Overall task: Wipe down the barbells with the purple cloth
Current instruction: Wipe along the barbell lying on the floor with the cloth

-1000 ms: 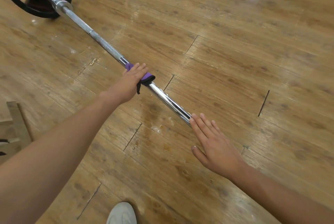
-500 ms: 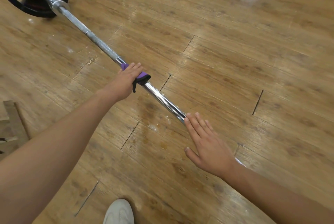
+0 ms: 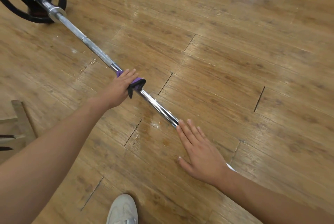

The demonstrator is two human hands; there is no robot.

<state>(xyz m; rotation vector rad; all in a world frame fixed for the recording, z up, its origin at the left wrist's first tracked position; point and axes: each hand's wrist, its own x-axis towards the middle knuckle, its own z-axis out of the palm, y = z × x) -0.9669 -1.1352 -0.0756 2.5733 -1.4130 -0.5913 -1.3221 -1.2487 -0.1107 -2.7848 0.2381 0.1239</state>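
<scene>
The left hand [image 3: 121, 88] is clenched over the bar [image 3: 159, 108], grasping the purple cloth [image 3: 137, 84], which is wrapped round the metal under its palm. A dark-edged fold of the cloth sticks out on the thumb side and hangs just below the bar. The right hand [image 3: 200, 153] lies nearer the body, released and flat, with straight fingers resting along the bar; the bar runs under its palm and shows again as a bright sliver at the wrist.

Between the two hands the bar is smooth, mirror-bright steel. Just beyond the left hand's fingers it turns to dull, finely cross-hatched grip, then ends at a collar and a round black plate [image 3: 16, 6] with cut-out holes, far from both hands and blurred.

The bar sits on a floor [image 3: 235, 51] of glossy wooden planks, scuffed and chipped near the hands, wide and open beyond the bar. A pale shoe [image 3: 122, 209] stands below the hands; a wooden frame [image 3: 19, 120] shows at the left edge.
</scene>
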